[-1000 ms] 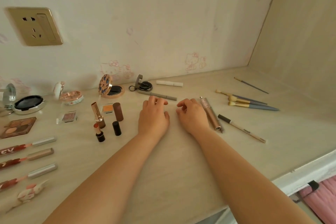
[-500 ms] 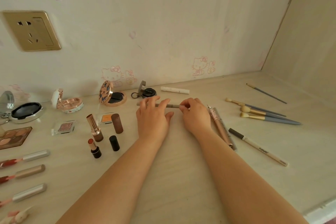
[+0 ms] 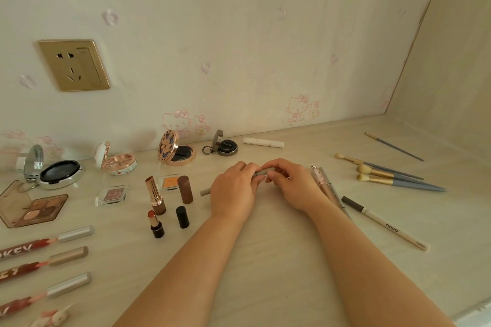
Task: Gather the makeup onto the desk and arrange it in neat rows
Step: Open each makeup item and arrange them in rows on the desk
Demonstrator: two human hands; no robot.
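Head view: both hands meeting at mid-desk [image 3: 279,260] on a grey pen [image 3: 263,172]. Left hand [image 3: 233,188] curled over its shaft, right hand [image 3: 295,183] pinching its upper end. Pen's lower tip poking out left of the left hand. Lipsticks [image 3: 156,196] just left, brushes [image 3: 393,175] well right.

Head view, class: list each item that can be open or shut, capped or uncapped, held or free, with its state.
grey pencil: held by both hands
left hand: grips pencil
right hand: pinches pencil
floral compact: open
black compact: open
rose-gold lipstick: uncapped, upright
eyeshadow palette: open
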